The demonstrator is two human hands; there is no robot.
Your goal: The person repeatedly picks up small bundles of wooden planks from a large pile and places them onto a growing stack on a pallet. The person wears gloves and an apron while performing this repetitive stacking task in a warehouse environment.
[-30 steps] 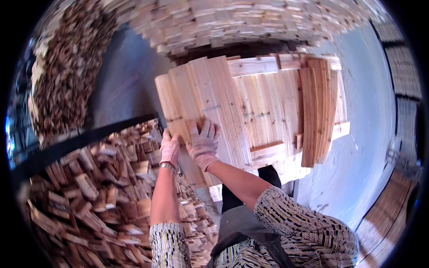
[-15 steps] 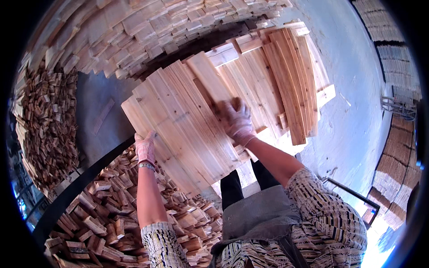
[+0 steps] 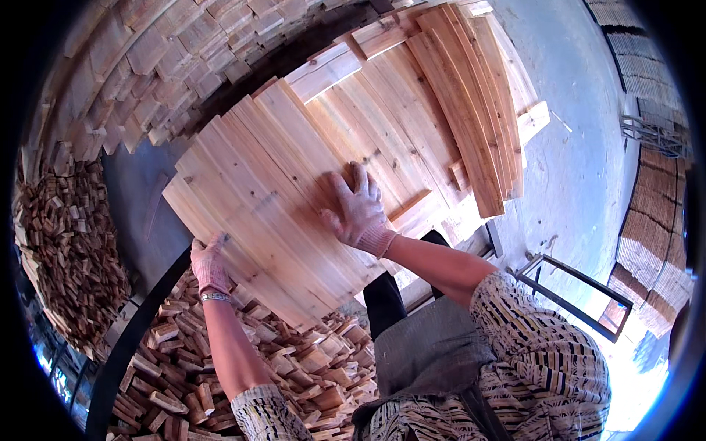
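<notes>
Side by side before me lie several pale wooden boards (image 3: 257, 195), forming a slanted layer. My left hand (image 3: 211, 266), in a pinkish-white glove, grips the outer board's edge at the left, thumb on top; its other fingers are partly hidden. My right hand (image 3: 359, 212), gloved alike, rests on the boards near the layer's right side with its fingers spread. Just beyond it, more planks (image 3: 393, 121) lie lower. Farther right leans a stack of long, darker reddish planks (image 3: 471, 110).
A large heap of wood offcuts (image 3: 316, 367) fills the floor below left, with another pile (image 3: 70, 250) farther left. Stacked timber (image 3: 169, 59) rises at the far side. A dark metal frame (image 3: 581, 298) stands at right, by bundled slats (image 3: 647, 228). A black strap-like band (image 3: 136, 342) crosses lower left.
A plank that stuck out askew under my right hand now lies in line with the others. My right hand has opened its fingers and moved slightly left and nearer. The left keeps its edge grip.
</notes>
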